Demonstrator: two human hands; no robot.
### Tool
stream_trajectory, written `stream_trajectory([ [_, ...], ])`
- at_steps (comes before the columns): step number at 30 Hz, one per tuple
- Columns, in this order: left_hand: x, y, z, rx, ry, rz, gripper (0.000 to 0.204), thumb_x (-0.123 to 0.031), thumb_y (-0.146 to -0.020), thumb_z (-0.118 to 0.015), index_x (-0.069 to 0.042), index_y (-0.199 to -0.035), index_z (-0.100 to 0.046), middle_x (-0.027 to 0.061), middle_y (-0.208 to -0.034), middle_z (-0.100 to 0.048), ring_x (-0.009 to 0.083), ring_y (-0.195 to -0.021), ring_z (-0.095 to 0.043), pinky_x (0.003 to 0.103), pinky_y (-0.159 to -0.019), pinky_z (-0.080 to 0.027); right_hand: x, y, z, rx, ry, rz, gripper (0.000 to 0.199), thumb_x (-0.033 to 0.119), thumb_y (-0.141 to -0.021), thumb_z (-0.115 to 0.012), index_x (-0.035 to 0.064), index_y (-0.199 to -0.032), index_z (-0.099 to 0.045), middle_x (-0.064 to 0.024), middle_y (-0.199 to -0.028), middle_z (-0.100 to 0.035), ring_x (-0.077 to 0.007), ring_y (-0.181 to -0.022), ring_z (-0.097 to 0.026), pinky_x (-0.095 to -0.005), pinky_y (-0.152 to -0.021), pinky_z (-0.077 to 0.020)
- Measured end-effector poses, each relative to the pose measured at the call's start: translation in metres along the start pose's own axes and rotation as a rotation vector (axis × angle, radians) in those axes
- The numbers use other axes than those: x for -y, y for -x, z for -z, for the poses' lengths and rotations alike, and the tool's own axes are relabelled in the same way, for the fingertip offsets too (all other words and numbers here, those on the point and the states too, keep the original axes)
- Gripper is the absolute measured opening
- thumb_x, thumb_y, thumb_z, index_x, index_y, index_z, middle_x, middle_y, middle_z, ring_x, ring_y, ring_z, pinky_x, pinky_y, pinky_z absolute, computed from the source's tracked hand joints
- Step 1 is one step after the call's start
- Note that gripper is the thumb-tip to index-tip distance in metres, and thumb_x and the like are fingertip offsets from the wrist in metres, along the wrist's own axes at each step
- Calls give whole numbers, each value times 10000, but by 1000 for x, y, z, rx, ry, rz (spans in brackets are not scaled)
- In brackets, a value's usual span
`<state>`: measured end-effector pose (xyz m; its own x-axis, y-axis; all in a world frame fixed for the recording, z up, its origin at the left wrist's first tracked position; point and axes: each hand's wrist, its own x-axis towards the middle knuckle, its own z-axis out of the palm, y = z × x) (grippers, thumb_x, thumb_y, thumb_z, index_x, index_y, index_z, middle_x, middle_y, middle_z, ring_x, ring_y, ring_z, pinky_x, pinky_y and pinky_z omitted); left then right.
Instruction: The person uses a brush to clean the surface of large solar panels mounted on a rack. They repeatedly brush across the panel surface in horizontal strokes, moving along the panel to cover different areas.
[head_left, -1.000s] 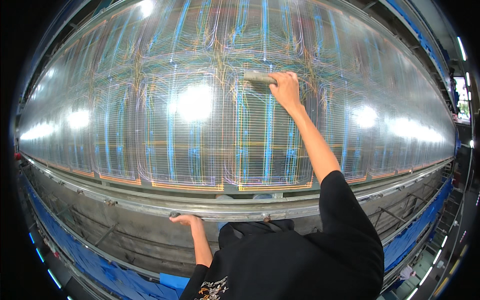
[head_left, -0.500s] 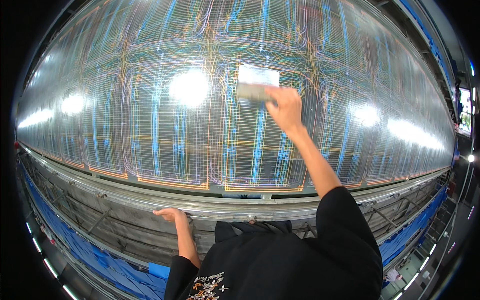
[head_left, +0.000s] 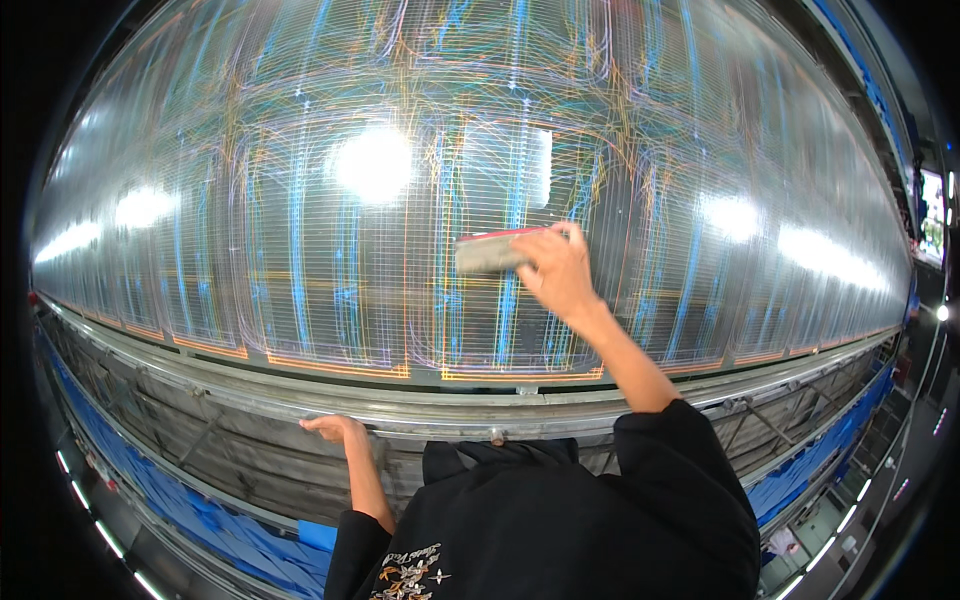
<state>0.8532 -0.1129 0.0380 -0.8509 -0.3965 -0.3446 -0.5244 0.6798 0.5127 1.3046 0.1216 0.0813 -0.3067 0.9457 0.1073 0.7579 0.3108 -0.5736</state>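
- Pad [head_left: 492, 252], flat and grey with a red top edge, sits just left of centre in the head view, pressed flat on the panel, long side level, at 9 o'clock from my right hand.
- Panel [head_left: 300, 200] is the biggest thing, a wide glossy sheet that fills the upper view from 9 o'clock to 3 o'clock, lined with thin blue, orange and white traces and bulging with the lens.
- Glare spots [head_left: 372, 163] lie on the panel, the brightest at 11 o'clock from the pad, others out at 9 and 3 o'clock.
- Rail [head_left: 560, 412], a long grey metal bar, runs along the panel's lower edge at 6 o'clock from the pad, with a dark frame and blue sheeting below it.
- My black sleeve [head_left: 690, 470] and top fill the view at 6 o'clock, with pale embroidery near the bottom edge.
- My right hand [head_left: 558, 272] is closed on the pad's right end, fingers curled over its top edge, arm reaching up from 5 o'clock.
- My left hand [head_left: 338, 430] rests on the rail at 7 o'clock from the pad, well apart from it, fingers loosely bent and holding nothing.
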Motion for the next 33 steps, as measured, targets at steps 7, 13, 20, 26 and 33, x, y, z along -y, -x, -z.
stream_trajectory([
  [7, 17, -30, -6, 38, 56, -50, 1071, -805, -1038, -242, 109, -1536, -495, 339, -1601, -459, 512, -1466, -473, 537, -1211, -451, -92, -124, 54, -255, 189, -135, 309, 139, -803, -750, 121, -1104, -820, -113, -1070, -805, -296, -997, -712, -449, -977, -459],
  [13, 5, -16, 5, 1, -39, -29, 1073, -798, -1042, -250, 145, -1398, -616, 386, -1502, -534, 534, -1372, -552, 571, -1165, -479, -76, -64, 29, -191, 151, -85, 347, 146, -776, -756, 124, -1118, -815, -103, -1014, -783, -316, -959, -677, -455, -968, -462],
  [20, 7, -18, 7, -14, -64, -80, 1095, -817, -1028, -270, 165, -1315, -659, 390, -1362, -640, 546, -1274, -621, 590, -1108, -509, 29, 85, 36, -1, 29, -211, 340, 130, -783, -724, 79, -1110, -802, -110, -1100, -810, -285, -1004, -712, -446, -1041, -456],
  [26, 7, -7, 12, -12, -48, -33, 1111, -847, -1009, -251, 141, -1261, -692, 406, -1320, -653, 545, -1246, -644, 598, -1086, -522, 62, 157, 96, -248, -19, -395, 324, 76, -781, -743, 93, -1097, -808, -100, -1077, -807, -300, -1009, -726, -437, -1022, -474],
  [33, 27, -40, -5, -69, 126, -56, 1077, -848, -988, -347, 121, -1330, -670, 387, -1380, -634, 515, -1358, -574, 570, -1177, -434, -12, 266, 148, -306, 49, -523, 299, 71, -785, -767, 88, -1081, -801, -89, -1041, -804, -317, -983, -733, -446, -954, -484],
])
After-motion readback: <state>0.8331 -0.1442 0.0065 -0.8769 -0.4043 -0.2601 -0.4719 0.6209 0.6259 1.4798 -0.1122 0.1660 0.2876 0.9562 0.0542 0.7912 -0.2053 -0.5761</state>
